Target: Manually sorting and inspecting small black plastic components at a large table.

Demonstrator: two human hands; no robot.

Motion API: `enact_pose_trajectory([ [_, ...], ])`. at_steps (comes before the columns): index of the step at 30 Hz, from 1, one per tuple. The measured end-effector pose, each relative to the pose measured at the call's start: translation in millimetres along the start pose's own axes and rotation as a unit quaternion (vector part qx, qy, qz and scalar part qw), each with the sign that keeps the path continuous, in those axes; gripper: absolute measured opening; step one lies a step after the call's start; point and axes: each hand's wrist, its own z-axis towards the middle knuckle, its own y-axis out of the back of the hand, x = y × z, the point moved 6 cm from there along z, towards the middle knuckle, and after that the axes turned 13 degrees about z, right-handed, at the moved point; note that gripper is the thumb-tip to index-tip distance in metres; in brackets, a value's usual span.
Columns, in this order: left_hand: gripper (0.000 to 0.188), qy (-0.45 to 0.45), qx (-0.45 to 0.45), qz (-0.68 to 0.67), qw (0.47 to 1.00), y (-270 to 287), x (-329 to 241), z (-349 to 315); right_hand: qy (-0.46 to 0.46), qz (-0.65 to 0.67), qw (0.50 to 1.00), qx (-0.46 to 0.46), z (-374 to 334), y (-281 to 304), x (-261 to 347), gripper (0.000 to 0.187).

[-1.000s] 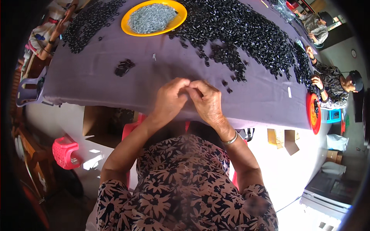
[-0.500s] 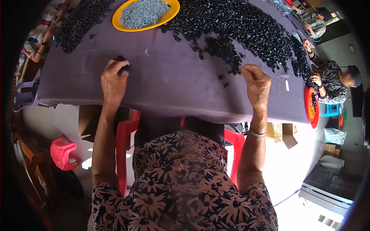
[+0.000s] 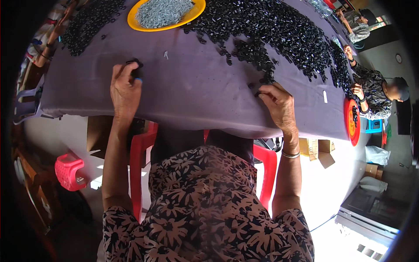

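My left hand (image 3: 125, 89) is curled above the purple tablecloth (image 3: 187, 87), with small black pieces (image 3: 135, 62) at its bent fingers and a bit of blue by the thumb. How many it holds is hidden. My right hand (image 3: 279, 104) has thumb and fingertips pinched together at a small black piece (image 3: 257, 93), by the near tip of a large pile of small, shiny black pieces (image 3: 266, 30). Another loose piece lies just beyond those fingertips.
A yellow plate (image 3: 131, 22) heaped with grey nail-like pins (image 3: 163, 12) stands at the far side. Further black pieces (image 3: 89, 26) spread at far left. Two thin pins (image 3: 166, 54) and a white strip (image 3: 325, 96) lie on the cloth. Co-workers sit right, near a red tray (image 3: 348, 120).
My right hand has moved left and slightly nearer to me, its fingertips now at a loose black piece. My left hand has shifted a little to the left.
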Motion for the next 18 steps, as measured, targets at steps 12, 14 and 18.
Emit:
enact_pose_trajectory([
  [12, 0.041, -0.136, 0.18, -0.284, 0.932, -34, -111, -61, 0.218, -0.309, 0.907, 0.187, 10, -38, 42, 0.01],
  [14, 0.045, -0.11, 0.198, -0.312, 0.923, -37, -116, -66, 0.16, -0.214, 0.942, 0.202, 18, -47, 48, 0.011],
  [18, 0.053, -0.003, 0.257, -0.484, 0.837, -52, -108, -73, 0.08, 0.003, 0.988, 0.136, 24, -81, 67, 0.011],
])
